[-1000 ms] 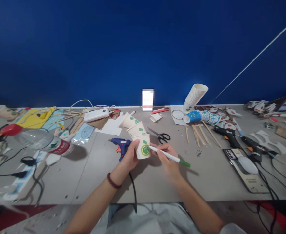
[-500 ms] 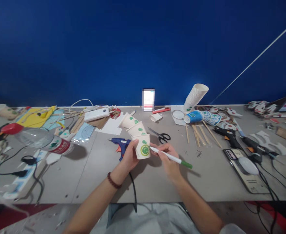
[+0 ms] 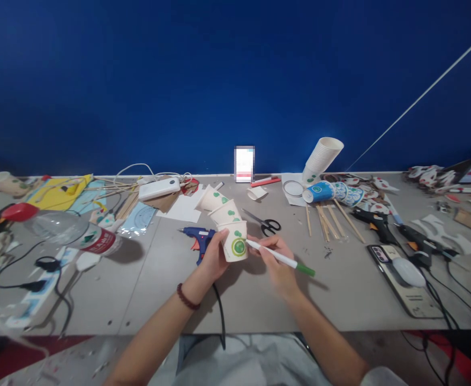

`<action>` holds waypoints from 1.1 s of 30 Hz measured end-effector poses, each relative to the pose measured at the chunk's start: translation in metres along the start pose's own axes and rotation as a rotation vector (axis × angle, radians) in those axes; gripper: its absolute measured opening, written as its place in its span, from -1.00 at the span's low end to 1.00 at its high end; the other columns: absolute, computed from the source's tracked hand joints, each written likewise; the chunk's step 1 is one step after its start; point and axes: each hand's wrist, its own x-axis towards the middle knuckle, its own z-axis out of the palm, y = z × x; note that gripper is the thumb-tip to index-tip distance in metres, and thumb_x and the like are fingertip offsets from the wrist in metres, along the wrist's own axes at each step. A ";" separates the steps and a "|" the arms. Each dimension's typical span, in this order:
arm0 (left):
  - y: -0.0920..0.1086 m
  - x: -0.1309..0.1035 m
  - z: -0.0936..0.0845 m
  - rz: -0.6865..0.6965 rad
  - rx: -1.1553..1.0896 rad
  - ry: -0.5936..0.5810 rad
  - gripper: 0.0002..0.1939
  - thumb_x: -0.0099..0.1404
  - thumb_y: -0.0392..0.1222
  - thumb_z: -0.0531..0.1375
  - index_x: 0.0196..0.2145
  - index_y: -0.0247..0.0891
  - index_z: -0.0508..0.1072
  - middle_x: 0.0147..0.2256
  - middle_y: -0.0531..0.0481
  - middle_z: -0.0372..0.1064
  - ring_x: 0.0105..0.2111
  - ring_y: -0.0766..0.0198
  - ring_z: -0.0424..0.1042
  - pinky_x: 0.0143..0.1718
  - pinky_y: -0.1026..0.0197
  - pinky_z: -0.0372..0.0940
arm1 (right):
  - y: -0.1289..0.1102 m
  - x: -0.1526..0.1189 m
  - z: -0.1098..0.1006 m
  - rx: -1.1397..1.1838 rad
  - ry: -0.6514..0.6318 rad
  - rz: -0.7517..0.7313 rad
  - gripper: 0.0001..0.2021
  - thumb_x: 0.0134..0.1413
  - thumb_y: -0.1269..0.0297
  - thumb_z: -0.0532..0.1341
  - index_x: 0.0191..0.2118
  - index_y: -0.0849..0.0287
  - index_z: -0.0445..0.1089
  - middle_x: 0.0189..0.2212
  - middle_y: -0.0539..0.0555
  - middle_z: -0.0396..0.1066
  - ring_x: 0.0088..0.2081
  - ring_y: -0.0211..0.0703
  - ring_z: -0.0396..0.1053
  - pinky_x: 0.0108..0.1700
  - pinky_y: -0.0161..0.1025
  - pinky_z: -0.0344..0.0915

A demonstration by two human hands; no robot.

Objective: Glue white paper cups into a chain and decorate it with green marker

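A curved row of three white paper cups (image 3: 231, 252), joined one behind another and marked with green spots, is gripped by my left hand (image 3: 215, 256) around the nearest cup. On that cup is a green disc inside a yellow-green ring. My right hand (image 3: 277, 262) is closed round a white marker pen (image 3: 283, 259) with a green end pointing right; its tip touches or nearly touches the cup's right side. Just behind my left hand lies a blue glue gun (image 3: 199, 238), partly hidden by it. Black-handled scissors (image 3: 268, 225) rest beyond my right hand.
To the right lie a blue-patterned cup row (image 3: 319, 192), wooden sticks (image 3: 326, 222), black glue guns (image 3: 374, 222) and a phone (image 3: 400, 284) under a white mouse (image 3: 409, 272). A tall cup stack (image 3: 323, 158) leans behind. A bottle (image 3: 78, 233) and power strip (image 3: 46, 292) occupy the left.
The pen's green end has shifted very slightly left and up. Both hands and the cups keep almost the same place.
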 end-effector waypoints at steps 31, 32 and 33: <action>-0.001 0.001 -0.003 0.014 -0.047 0.060 -0.57 0.08 -0.04 0.27 -0.17 -0.41 0.53 -0.25 -0.18 0.56 -0.32 0.12 0.51 -0.31 0.15 0.39 | 0.004 0.003 -0.005 0.035 -0.055 -0.039 -0.87 -0.06 0.27 0.37 -0.43 0.09 0.40 -0.45 -0.03 0.48 -0.03 0.10 0.53 -0.08 -0.11 0.48; -0.001 0.001 -0.002 0.012 -0.049 0.062 -0.56 0.07 -0.04 0.28 -0.17 -0.41 0.53 -0.25 -0.18 0.56 -0.33 0.11 0.51 -0.32 0.15 0.39 | 0.004 0.003 -0.005 0.035 -0.058 -0.047 -0.87 -0.08 0.28 0.37 -0.44 0.09 0.40 -0.47 -0.04 0.48 -0.04 0.11 0.53 -0.06 -0.09 0.47; -0.001 0.001 -0.002 0.009 -0.049 0.063 -0.56 0.07 -0.04 0.28 -0.17 -0.41 0.53 -0.25 -0.18 0.56 -0.34 0.12 0.51 -0.33 0.15 0.39 | 0.004 0.004 -0.005 0.033 -0.061 -0.053 -0.87 -0.09 0.28 0.37 -0.45 0.10 0.40 -0.48 -0.04 0.47 -0.04 0.11 0.53 -0.04 -0.08 0.46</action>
